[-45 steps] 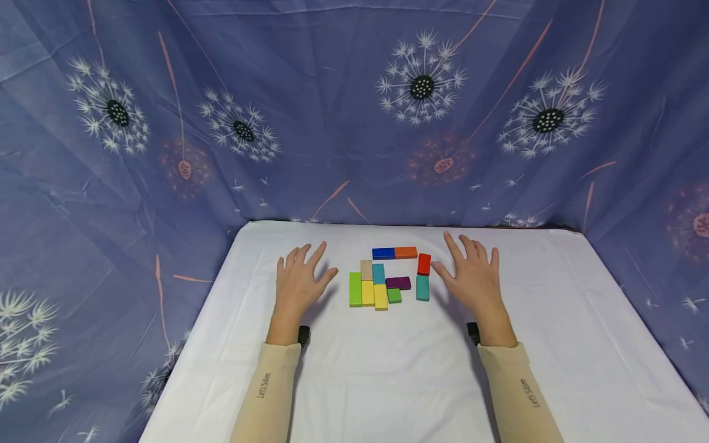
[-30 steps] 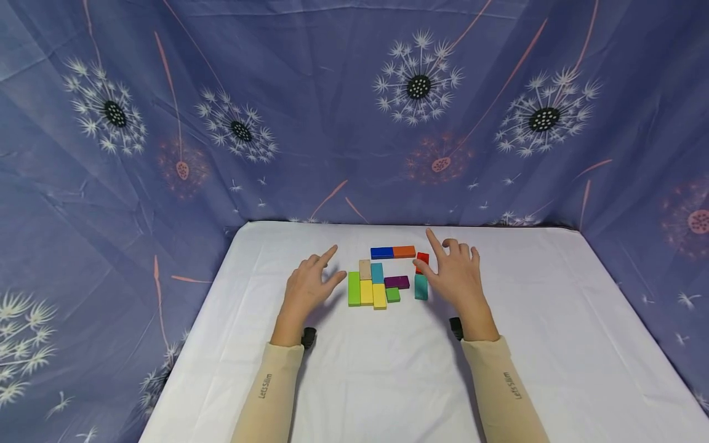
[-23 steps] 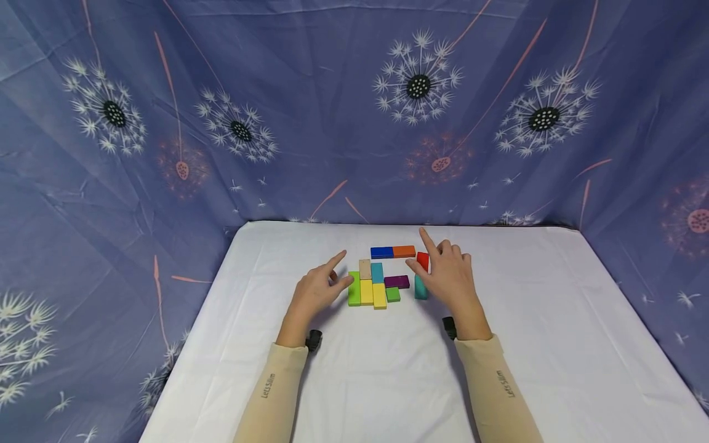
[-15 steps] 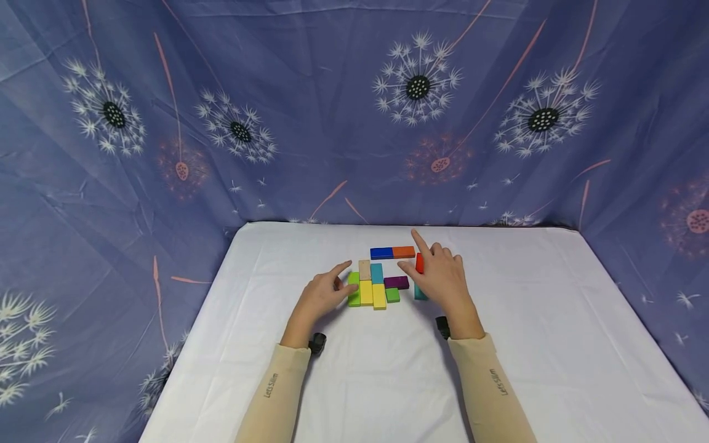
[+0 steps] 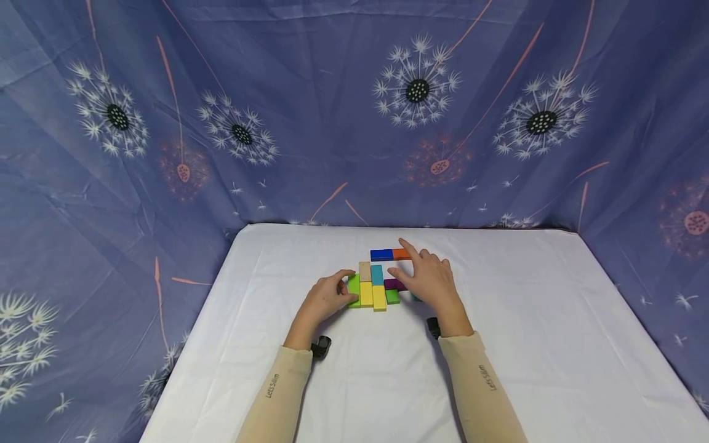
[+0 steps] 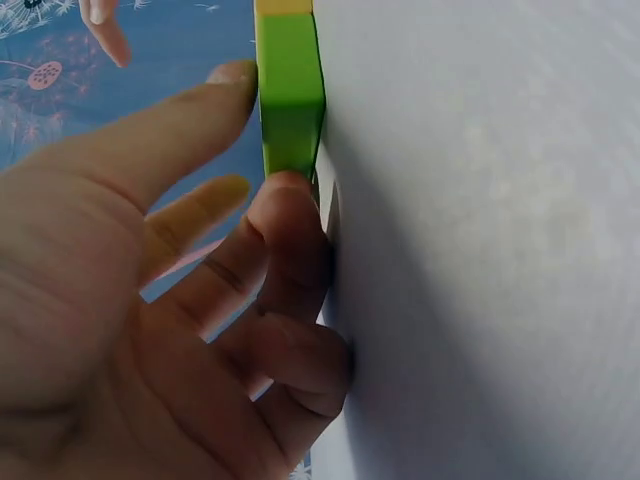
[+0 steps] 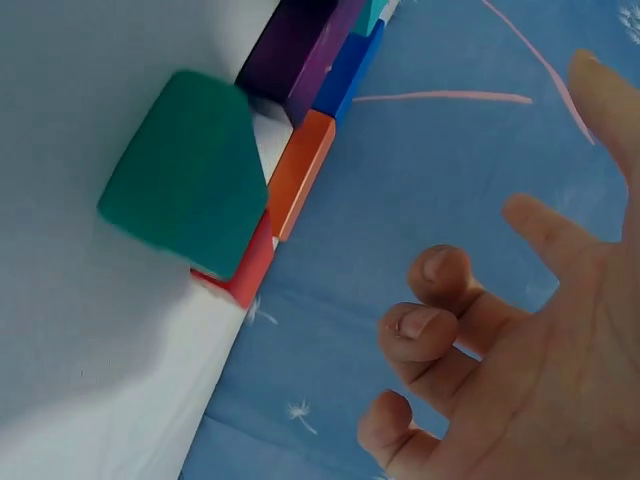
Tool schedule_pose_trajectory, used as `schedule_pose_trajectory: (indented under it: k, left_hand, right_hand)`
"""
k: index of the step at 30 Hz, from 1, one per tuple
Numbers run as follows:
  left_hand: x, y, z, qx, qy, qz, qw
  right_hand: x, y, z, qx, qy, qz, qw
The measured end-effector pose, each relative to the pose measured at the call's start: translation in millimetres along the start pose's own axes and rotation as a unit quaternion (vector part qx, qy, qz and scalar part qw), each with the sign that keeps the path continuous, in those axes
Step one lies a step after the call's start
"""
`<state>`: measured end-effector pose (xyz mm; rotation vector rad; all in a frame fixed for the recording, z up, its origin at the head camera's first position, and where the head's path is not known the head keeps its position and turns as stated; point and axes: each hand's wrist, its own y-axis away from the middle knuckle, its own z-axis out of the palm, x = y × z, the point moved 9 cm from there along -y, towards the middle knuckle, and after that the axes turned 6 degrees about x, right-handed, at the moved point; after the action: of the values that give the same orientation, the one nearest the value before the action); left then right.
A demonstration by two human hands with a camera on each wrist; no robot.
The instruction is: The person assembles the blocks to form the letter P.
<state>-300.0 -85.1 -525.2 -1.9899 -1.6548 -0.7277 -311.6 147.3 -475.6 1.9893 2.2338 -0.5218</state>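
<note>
My left hand [image 5: 324, 295] is at the lime green block [image 5: 353, 287], the leftmost of a flat cluster of coloured blocks. Its thumb and index finger lie at the block's two ends, and in the left wrist view another curled finger touches the block's side. Over the right part of the cluster hovers my right hand [image 5: 434, 277], holding nothing, index finger stretched toward the orange block [image 5: 400, 253]. Beneath it the teal block [image 7: 185, 175] and red block [image 7: 245, 270] show in the right wrist view; the red one is hidden in the head view.
Beside the lime block lie two yellow blocks [image 5: 379, 299], a beige block [image 5: 364, 271] and a light blue block [image 5: 376, 274]. A purple block [image 5: 392, 284], small green block [image 5: 392, 296] and dark blue block [image 5: 381, 255] sit nearby. A dandelion-print curtain [image 5: 310, 123] hangs behind the white table [image 5: 376, 381].
Both hands have moved inward. The left has come down to the lime green block with its fingers curling, and the right has shifted left over the red and teal blocks. No block has visibly moved.
</note>
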Motion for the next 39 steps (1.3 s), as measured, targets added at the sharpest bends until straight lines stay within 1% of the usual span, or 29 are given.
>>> schedule_pose_trajectory:
  k: [5,9,14,18,24,30,39]
  left_hand:
    - [-2.5,-0.4,1.4,0.004,-0.008,-0.007,0.9999]
    - [-3.1,-0.4,1.3,0.006,-0.004,-0.011,0.9999]
    - [-3.1,-1.2,0.6,0.005,-0.004,-0.001,1.0]
    - [-3.2,-1.7,0.9,0.001,-0.003,0.007,1.0]
    - [-1.2,-1.4,1.9,-0.003,-0.002,0.01,0.9999]
    - [-0.5,-1.8,4.1,0.0,-0.008,0.008,0.9999]
    - [1.8,-0.9,4.8,-0.002,-0.005,0.012,0.9999]
  right_hand:
    - [-6.5,-4.1,10.4,-0.019,-0.004,-0.004,0.9998]
    - [-15.4,-7.8,16.8,-0.024,-0.009,-0.021,0.9995]
    - [-27.1,-12.1,24.8,-0.03,-0.012,-0.048,0.9983]
    - [-31.9,-15.4,33.0,-0.042,0.006,-0.057,0.9975]
    - [-36.4,-19.8,40.3,-0.048,0.025,-0.061,0.9967]
    - [-35.6,-22.6,47.4,-0.058,0.033,-0.051,0.9965]
    - [-39.9,-29.4,57.6,-0.086,0.049,-0.054,0.9936]
